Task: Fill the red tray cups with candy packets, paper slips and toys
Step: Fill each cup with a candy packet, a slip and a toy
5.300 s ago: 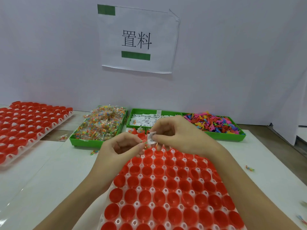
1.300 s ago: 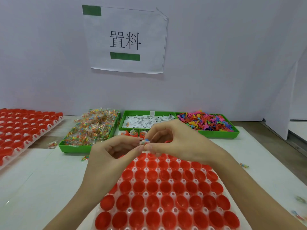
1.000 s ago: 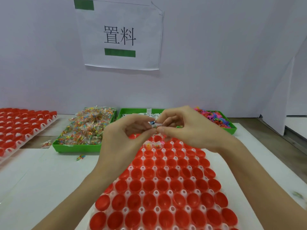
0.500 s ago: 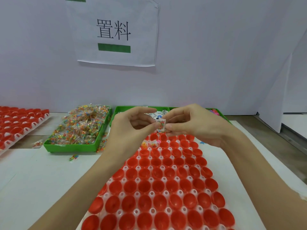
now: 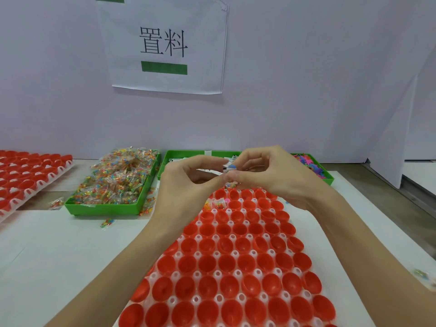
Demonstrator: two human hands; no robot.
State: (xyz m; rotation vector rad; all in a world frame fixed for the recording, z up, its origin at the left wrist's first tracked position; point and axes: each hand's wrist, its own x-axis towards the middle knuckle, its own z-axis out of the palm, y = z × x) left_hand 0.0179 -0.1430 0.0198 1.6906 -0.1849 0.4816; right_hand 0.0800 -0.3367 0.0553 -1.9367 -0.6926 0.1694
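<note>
A second red tray point(image 5: 26, 175) lies at the far left edge of the table point(image 5: 59, 251), well to the left of the main red tray point(image 5: 236, 267) that fills the near middle. Between them, toward the wall, a green bin point(image 5: 103, 207) is heaped with candy packets point(image 5: 120, 175), and a few loose packets lie on the table just in front of it and beside it. The left hand point(image 5: 186, 185) is raised over the far end of the main tray, thumb and forefinger pinched together on the left end of a small paper slip point(image 5: 212, 171). The right hand point(image 5: 271, 175) meets it there, its fingers closed on the slip's right end along with some small coloured pieces; whether those are a toy or a packet cannot be told. Behind the hands a green bin of slips point(image 5: 186, 155) shows only its back rim. Below the hands, two cups in the main tray's far rows hold small filled packets point(image 5: 218, 204); the other visible cups look bare. To the right of the hands, a third green bin point(image 5: 326, 177) holds bright plastic toys point(image 5: 309, 162). A paper sign point(image 5: 165, 43) hangs on the wall above the bins.
</note>
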